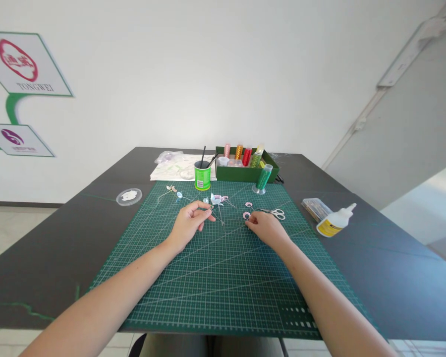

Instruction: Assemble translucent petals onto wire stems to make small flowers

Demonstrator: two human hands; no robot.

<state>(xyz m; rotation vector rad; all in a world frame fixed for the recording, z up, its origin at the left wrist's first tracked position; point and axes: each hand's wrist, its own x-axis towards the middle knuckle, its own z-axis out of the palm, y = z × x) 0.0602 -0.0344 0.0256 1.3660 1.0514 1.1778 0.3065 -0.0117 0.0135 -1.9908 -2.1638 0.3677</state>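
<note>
My left hand is raised over the middle of the cutting mat, thumb and fingers pinched on a spray of pale blue and lilac flowers. Thin stems hang down from the spray. To the right, my right hand rests low on the mat, its fingertips closed at a small pink petal piece; the exact grip is partly hidden. Just beyond lies a second pink petal piece. White-handled scissors lie behind my right hand. Farther left are a blue flower piece and a pale leafy sprig.
A green can holding dark tools stands at the mat's back edge. Behind it are white sheets and a green box of thread spools. A green spool, glue bottle, clear case and round lid surround the mat.
</note>
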